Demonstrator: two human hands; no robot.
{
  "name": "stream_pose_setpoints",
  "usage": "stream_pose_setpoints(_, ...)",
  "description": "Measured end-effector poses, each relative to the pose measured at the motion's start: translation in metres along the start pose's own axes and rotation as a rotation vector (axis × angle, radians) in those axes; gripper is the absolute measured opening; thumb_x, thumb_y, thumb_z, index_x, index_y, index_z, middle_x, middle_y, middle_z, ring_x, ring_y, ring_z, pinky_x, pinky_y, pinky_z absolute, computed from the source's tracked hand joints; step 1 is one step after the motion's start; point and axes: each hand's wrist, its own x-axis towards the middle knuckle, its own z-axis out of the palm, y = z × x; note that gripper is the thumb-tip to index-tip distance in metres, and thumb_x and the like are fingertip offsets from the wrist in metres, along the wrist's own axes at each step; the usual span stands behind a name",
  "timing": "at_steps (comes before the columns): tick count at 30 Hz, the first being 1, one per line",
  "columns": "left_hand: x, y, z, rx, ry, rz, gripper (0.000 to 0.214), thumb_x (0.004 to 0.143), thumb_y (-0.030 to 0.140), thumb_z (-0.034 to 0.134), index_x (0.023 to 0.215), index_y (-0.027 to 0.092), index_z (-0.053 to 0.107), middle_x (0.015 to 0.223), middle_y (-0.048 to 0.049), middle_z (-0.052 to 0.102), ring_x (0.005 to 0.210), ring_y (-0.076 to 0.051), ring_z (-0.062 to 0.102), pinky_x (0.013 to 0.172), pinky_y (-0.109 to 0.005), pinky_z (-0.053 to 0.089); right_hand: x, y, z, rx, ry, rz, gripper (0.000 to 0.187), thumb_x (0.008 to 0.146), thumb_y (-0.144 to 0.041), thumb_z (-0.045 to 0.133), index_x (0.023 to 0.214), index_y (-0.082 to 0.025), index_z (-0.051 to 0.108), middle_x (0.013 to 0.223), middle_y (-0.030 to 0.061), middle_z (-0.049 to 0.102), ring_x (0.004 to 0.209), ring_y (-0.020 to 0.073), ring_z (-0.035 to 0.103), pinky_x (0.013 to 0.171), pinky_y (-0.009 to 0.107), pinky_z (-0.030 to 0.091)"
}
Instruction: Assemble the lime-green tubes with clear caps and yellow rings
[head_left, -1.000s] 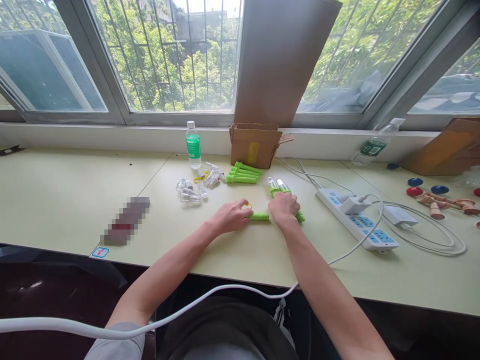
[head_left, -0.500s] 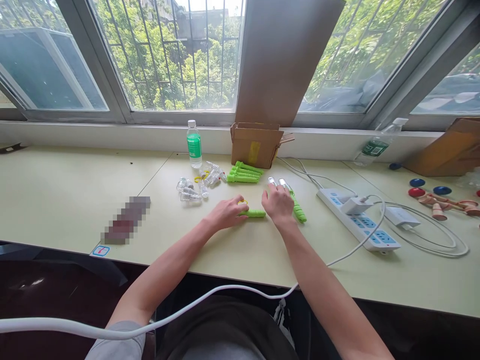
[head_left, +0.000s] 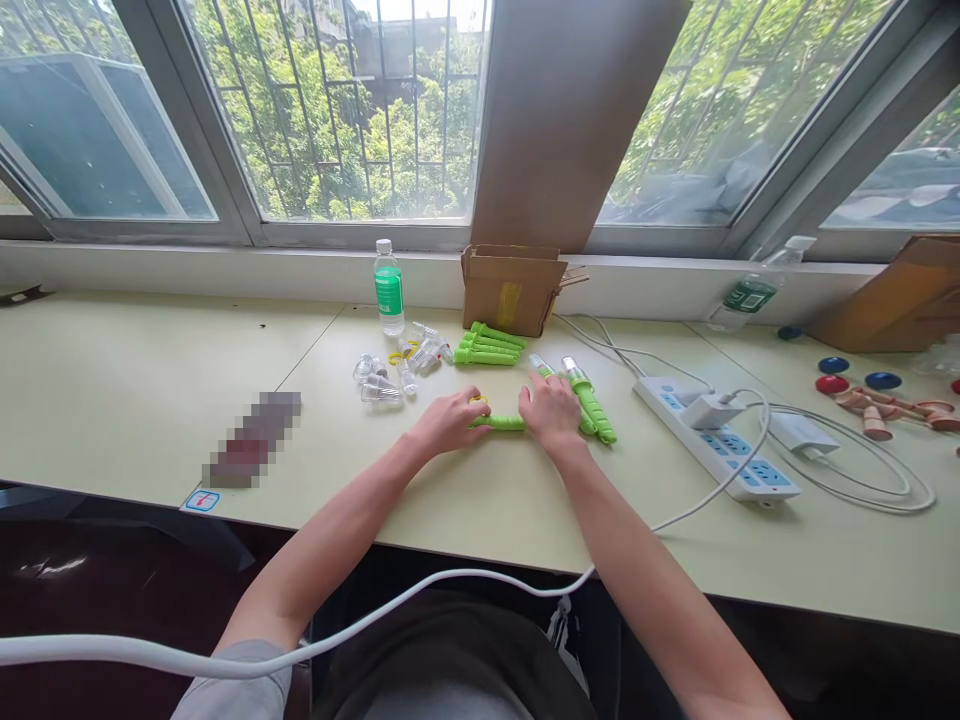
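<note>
Pinched in my left hand (head_left: pixel 452 418) is the left end of a green spiral-ribbed tube (head_left: pixel 502 423), lying crosswise on the table. A small yellow ring (head_left: pixel 478 400) shows at those fingertips. My right hand (head_left: pixel 553 410) curls over another green ribbed tube with a clear cap (head_left: pixel 537 363); the hand hides its middle, and its lower end shows past the knuckles. The crosswise tube's right end meets or passes under my right hand; I cannot tell which. Close on the right lies a second green tube with a clear cap (head_left: pixel 592 405).
Several green tapered pieces (head_left: pixel 487 348) lie before a cardboard box (head_left: pixel 510 290). Clear plastic parts (head_left: pixel 381 388) are heaped to their left, near a water bottle (head_left: pixel 388 290). A power strip (head_left: pixel 716 440) with cables and wooden toys (head_left: pixel 877 410) occupies the right side.
The crosswise tube and my left hand have shifted slightly left. The two capped tubes have spread further apart, and my right hand has moved a little left and down.
</note>
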Motion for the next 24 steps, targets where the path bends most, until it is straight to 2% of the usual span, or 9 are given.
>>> stream_pose_setpoints(8,0.000,0.000,-0.001,-0.016,-0.003,-0.004,0.025,0.087,0.041,0.047,0.102,0.024,0.059,0.114,-0.0045,0.052,0.069,-0.012,0.059,0.059,-0.025,0.043,0.005,0.009,0.000,0.034,0.059,0.075,0.041,0.089,-0.031,0.036,0.119,-0.013,0.057,0.112,0.0186,0.055,0.111,0.0329,0.041,0.085,0.043,0.034)
stream_pose_setpoints(18,0.001,-0.001,0.000,-0.024,0.007,-0.003,0.027,0.088,0.042,0.045,0.104,0.024,0.058,0.114,-0.0050,0.053,0.068,-0.011,0.058,0.058,-0.025,0.042,0.013,0.022,0.008,-0.006,-0.028,0.165,0.042,0.088,-0.036,0.039,0.115,-0.012,0.059,0.114,0.0197,0.054,0.110,0.0339,0.043,0.087,0.046,0.032)
stream_pose_setpoints(22,0.002,-0.001,-0.001,-0.015,0.063,-0.013,0.028,0.092,0.038,0.037,0.105,0.024,0.057,0.112,-0.0058,0.054,0.071,-0.012,0.058,0.058,-0.025,0.040,0.013,0.023,0.009,-0.008,-0.029,0.168,0.042,0.087,-0.036,0.039,0.116,-0.013,0.058,0.114,0.0194,0.053,0.111,0.0339,0.042,0.087,0.048,0.032)
stream_pose_setpoints(24,0.003,-0.003,-0.002,-0.008,0.080,-0.022,0.029,0.094,0.033,0.032,0.103,0.023,0.058,0.103,-0.0057,0.057,0.072,-0.013,0.057,0.057,-0.025,0.039,0.013,0.022,0.008,0.000,-0.028,0.167,0.042,0.087,-0.036,0.039,0.116,-0.013,0.058,0.114,0.0196,0.053,0.111,0.0342,0.042,0.087,0.048,0.032)
